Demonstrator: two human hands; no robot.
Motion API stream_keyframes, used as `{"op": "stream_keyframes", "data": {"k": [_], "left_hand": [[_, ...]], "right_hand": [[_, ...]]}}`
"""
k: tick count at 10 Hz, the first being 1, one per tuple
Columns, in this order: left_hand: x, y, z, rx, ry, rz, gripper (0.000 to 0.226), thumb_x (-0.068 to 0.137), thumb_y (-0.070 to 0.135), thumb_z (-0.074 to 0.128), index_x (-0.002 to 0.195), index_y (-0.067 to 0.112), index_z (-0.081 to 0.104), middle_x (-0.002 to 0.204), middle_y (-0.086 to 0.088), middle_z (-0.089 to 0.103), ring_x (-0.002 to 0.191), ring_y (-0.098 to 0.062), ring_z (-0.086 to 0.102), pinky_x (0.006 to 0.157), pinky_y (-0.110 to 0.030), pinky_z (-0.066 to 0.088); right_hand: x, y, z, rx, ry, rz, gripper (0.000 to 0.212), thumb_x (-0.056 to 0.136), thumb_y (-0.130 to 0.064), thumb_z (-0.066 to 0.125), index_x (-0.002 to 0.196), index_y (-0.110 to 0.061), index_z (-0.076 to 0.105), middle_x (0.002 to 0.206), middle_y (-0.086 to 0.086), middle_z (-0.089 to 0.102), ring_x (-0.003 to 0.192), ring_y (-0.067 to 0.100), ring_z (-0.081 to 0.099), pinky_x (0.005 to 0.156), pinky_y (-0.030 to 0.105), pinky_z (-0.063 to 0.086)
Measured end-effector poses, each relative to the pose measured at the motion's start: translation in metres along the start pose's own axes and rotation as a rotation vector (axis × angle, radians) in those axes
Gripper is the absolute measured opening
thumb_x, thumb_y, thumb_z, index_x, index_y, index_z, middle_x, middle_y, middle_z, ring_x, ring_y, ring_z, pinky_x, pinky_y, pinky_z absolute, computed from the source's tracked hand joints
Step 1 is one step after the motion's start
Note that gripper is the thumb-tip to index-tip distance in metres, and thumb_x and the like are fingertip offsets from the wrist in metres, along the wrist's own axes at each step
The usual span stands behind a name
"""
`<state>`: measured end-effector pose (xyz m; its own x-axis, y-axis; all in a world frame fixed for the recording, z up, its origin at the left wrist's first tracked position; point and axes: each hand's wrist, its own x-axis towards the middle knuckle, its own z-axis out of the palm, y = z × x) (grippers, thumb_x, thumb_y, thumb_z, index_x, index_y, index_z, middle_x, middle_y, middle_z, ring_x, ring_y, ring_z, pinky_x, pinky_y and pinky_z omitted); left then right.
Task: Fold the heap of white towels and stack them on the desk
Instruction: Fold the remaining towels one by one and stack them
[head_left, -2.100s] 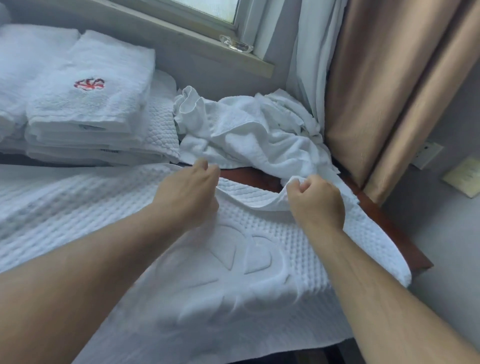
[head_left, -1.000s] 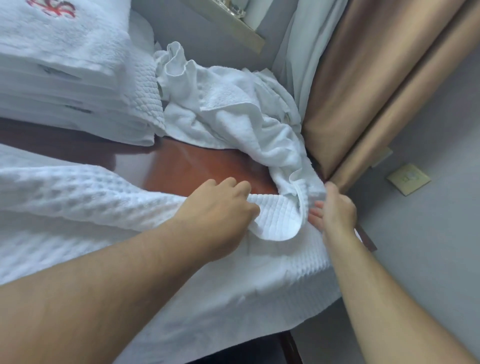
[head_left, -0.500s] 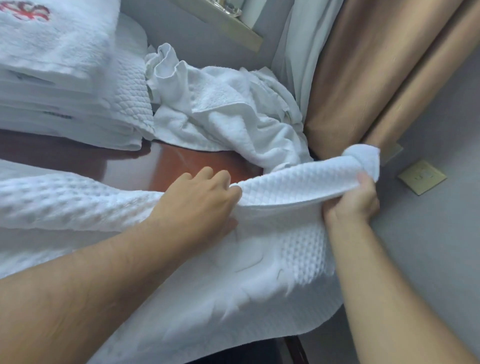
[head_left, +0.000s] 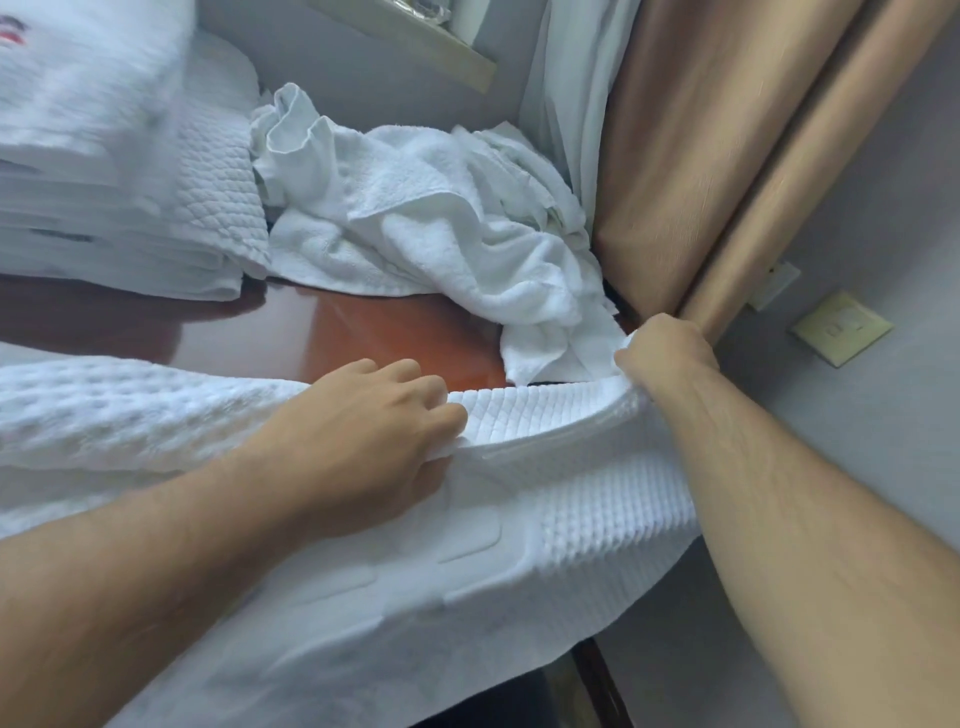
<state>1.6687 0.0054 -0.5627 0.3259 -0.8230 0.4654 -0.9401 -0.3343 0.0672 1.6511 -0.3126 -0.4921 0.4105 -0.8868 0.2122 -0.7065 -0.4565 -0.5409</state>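
A white waffle-textured towel (head_left: 582, 525) lies spread over the near part of the brown desk (head_left: 374, 343), its far edge folded over toward me. My left hand (head_left: 363, 431) grips that folded edge near its middle. My right hand (head_left: 665, 353) grips the same edge at its right end, close to the curtain. Behind them a heap of crumpled white towels (head_left: 441, 228) sits at the back right of the desk. A stack of folded white towels (head_left: 104, 182) stands at the back left, blurred.
Tan curtains (head_left: 701, 156) hang at the desk's right rear corner, touching the heap. A window sill (head_left: 415, 36) runs along the grey wall behind. A wall switch plate (head_left: 839, 327) is on the right wall. The desk's right edge drops off beside my right arm.
My right hand has lowered the towel's raised right end down to the desk and moved it back toward the curtain. My left hand keeps its grip on the folded edge.
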Motion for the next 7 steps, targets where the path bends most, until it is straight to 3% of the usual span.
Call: {"op": "stream_keyframes", "data": {"k": [1, 2, 3, 4, 5, 6, 7], "left_hand": [[0.000, 0.001, 0.000, 0.005, 0.036, 0.007, 0.026, 0.091, 0.043, 0.029, 0.080, 0.025, 0.045, 0.080, 0.007, 0.054, 0.075, -0.022, 0.051, 0.063, -0.039, 0.046], [0.003, 0.000, -0.002, 0.033, 0.101, -0.018, 0.023, 0.091, 0.040, 0.036, 0.079, 0.022, 0.046, 0.076, 0.003, 0.053, 0.070, -0.027, 0.052, 0.057, -0.040, 0.045], [0.003, -0.001, 0.000, 0.053, 0.121, -0.104, 0.020, 0.087, 0.035, 0.057, 0.082, 0.018, 0.048, 0.077, -0.002, 0.053, 0.066, -0.030, 0.054, 0.047, -0.037, 0.041], [0.001, 0.002, 0.001, 0.047, 0.134, -0.126, 0.023, 0.091, 0.035, 0.056, 0.080, 0.018, 0.045, 0.069, 0.000, 0.049, 0.055, -0.030, 0.052, 0.039, -0.034, 0.038], [0.001, 0.004, 0.003, 0.058, 0.149, -0.135, 0.025, 0.095, 0.032, 0.052, 0.077, 0.019, 0.041, 0.063, 0.000, 0.044, 0.051, -0.029, 0.049, 0.038, -0.035, 0.037], [0.003, 0.004, 0.004, 0.104, 0.156, -0.129, 0.028, 0.099, 0.025, 0.050, 0.076, 0.020, 0.036, 0.061, 0.000, 0.041, 0.050, -0.027, 0.045, 0.040, -0.035, 0.030], [0.003, 0.004, -0.001, 0.148, 0.106, -0.127, 0.025, 0.093, 0.023, 0.056, 0.075, 0.017, 0.039, 0.061, -0.001, 0.041, 0.048, -0.028, 0.044, 0.042, -0.033, 0.024]], "right_hand": [[0.008, -0.013, -0.003, 0.182, -0.064, 0.105, 0.034, 0.099, -0.016, 0.051, 0.126, 0.004, 0.059, 0.124, 0.017, 0.064, 0.109, 0.034, 0.064, 0.079, 0.035, 0.050], [0.009, -0.013, -0.011, 0.910, -0.019, 0.235, 0.030, 0.097, -0.019, 0.055, 0.119, -0.002, 0.064, 0.107, 0.005, 0.074, 0.089, 0.029, 0.072, 0.073, 0.035, 0.058], [0.003, 0.009, -0.010, 1.216, 0.044, 0.331, 0.027, 0.098, -0.019, 0.055, 0.113, -0.001, 0.069, 0.092, 0.004, 0.078, 0.068, 0.018, 0.075, 0.055, 0.028, 0.057], [-0.009, 0.033, 0.003, 0.953, -0.089, 0.305, 0.025, 0.102, -0.016, 0.049, 0.122, -0.004, 0.059, 0.106, 0.006, 0.063, 0.073, 0.012, 0.068, 0.061, 0.025, 0.057], [-0.022, 0.057, 0.020, 0.684, -0.009, 0.259, 0.011, 0.091, -0.029, 0.054, 0.089, -0.020, 0.060, 0.093, -0.002, 0.066, 0.080, 0.018, 0.064, 0.068, 0.030, 0.054], [-0.034, 0.070, 0.029, 0.643, 0.082, 0.109, 0.013, 0.082, -0.038, 0.056, 0.081, -0.029, 0.065, 0.081, -0.014, 0.069, 0.079, 0.005, 0.063, 0.061, 0.025, 0.044], [-0.030, 0.070, 0.031, 0.775, 0.056, 0.094, 0.020, 0.087, -0.039, 0.053, 0.078, -0.031, 0.069, 0.078, -0.018, 0.072, 0.081, 0.005, 0.067, 0.067, 0.027, 0.050]]}}
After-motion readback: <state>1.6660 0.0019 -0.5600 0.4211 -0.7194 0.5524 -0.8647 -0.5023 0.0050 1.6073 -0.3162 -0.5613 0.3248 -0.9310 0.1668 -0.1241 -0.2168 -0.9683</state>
